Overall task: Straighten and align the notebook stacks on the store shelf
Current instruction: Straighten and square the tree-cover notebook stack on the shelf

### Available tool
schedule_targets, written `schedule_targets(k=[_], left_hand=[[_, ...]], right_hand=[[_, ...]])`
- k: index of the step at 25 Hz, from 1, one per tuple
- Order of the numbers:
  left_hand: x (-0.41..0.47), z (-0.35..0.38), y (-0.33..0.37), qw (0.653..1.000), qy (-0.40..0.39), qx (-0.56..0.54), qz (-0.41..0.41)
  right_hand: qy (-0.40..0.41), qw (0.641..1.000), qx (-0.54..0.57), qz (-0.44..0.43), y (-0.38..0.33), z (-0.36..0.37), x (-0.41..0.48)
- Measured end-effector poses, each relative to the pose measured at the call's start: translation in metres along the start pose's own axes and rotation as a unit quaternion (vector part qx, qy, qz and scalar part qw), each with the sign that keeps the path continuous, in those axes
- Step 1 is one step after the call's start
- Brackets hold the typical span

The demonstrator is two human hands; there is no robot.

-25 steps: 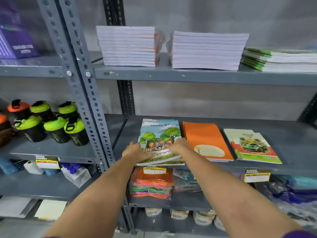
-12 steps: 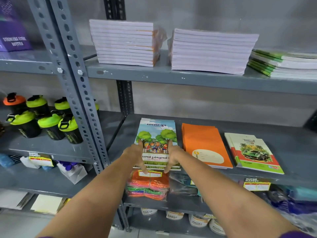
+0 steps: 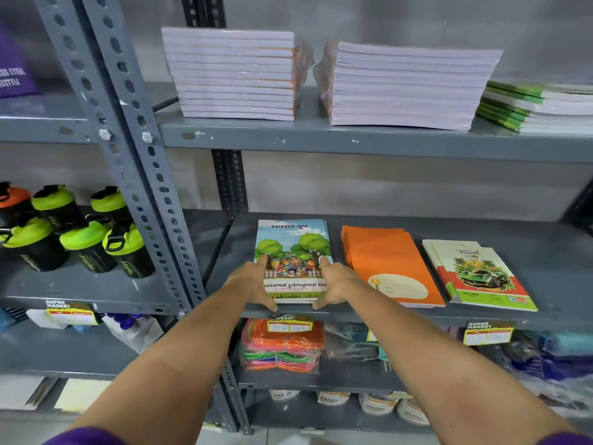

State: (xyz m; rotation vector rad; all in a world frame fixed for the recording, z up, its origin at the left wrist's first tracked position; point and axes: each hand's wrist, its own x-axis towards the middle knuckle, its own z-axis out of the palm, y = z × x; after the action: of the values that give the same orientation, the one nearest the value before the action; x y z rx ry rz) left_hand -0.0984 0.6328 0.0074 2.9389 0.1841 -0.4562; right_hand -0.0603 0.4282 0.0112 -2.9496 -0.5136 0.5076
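on the middle grey metal shelf [image 3: 401, 316], the person's left hand [image 3: 248, 284] and right hand [image 3: 337, 284] lay flat and open against the two long sides of the short stack of paper notebooks with a tree-and-children cover [image 3: 293, 252], thumbs curled round its front corners, squeezing rather than lifting it. that stack sat at the left end of the shelf, near the front lip, and looked nearly squared, though lower covers peeked out at its far right edge. just beside it the stack of plain orange notebooks [image 3: 385, 261] was fanned slightly, and the pile with green car covers [image 3: 475, 274] showed offset copies. judging by this, one stack was almost done and two remained. the wrapped white bundles on the shelf above [image 3: 234, 75] looked tidy; the green-edged pile [image 3: 539, 104] beside them seemed uneven.
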Motion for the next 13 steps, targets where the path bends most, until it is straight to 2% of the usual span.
schedule_targets(k=[4, 8, 13], left_hand=[[0.0045, -0.0007, -0.0028, 1.0, 0.0, -0.017, 0.018], [0.0098, -0.0029, -0.0009, 1.0, -0.001, -0.021, -0.009], [0.0091, -0.0015, -0.0043, 0.999, 0.035, -0.019, -0.034]], right_hand=[[0.021, 1.0, 0.013, 0.014, -0.0005, 0.0005, -0.0022], [-0.022, 0.995, 0.044, 0.089, -0.005, 0.0031, 0.0019], [-0.006, 0.994, 0.035, 0.104, -0.0058, 0.003, 0.0056]])
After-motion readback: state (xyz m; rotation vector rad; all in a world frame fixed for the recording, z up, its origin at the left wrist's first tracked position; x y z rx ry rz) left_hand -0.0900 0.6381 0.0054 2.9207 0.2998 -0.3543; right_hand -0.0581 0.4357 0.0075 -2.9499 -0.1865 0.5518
